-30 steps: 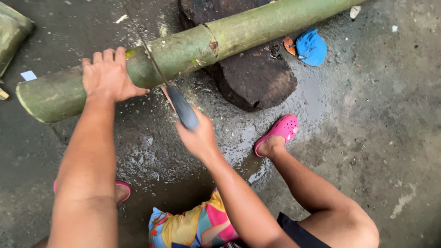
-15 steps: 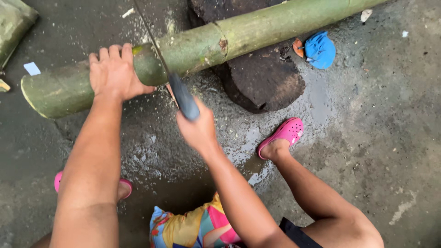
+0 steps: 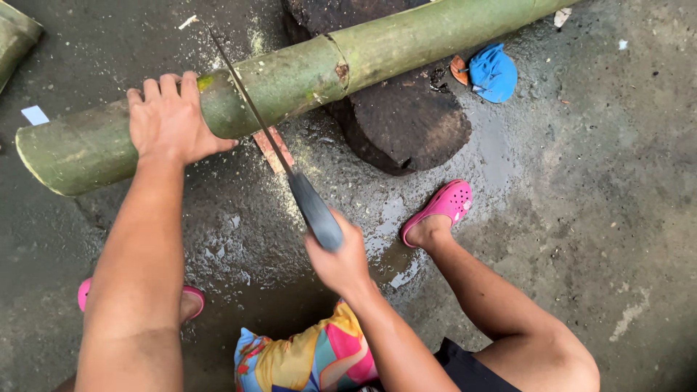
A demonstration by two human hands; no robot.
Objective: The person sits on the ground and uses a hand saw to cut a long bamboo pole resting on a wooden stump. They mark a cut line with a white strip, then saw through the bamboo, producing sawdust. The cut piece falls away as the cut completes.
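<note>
Right, closest to you there's your patterned cloth (image 3: pixel 305 359) at the bottom edge, and your knees spread wide over wet, dark concrete (image 3: pixel 595 218), outdoors by the look of it, speckled with pale sawdust (image 3: pixel 279 199). Your right foot sits in a pink clog (image 3: pixel 439 210) planted by a shallow puddle (image 3: pixel 396 265); the other pink clog (image 3: pixel 91 294) peeks out behind your left forearm.

Up a bit, your right hand (image 3: pixel 341 258) has its fingers wrapped tight round the dark handle of the saw (image 3: pixel 287 163). Its thin blade runs up and to the left, away from you, edge-on to the camera, crossing the bamboo (image 3: pixel 305 76) just right of your left hand (image 3: pixel 170 120). That hand lies palm-down on top of the pole, fingers together and curled over its far side, thumb stretched toward the blade, pressing rather than gripping.

Now the bamboo itself: a thick green pole, long axis running from lower left to upper right across the frame. Its cut near end points left, low over the ground; the far end runs out of view at the top right. Its middle rests on a dark block (image 3: pixel 403 120), and a ringed node shows just above that.

Farther off, a blue cloth (image 3: pixel 494 72) lies beside the block, and a small white scrap (image 3: pixel 34 115) sits at the far left.
</note>
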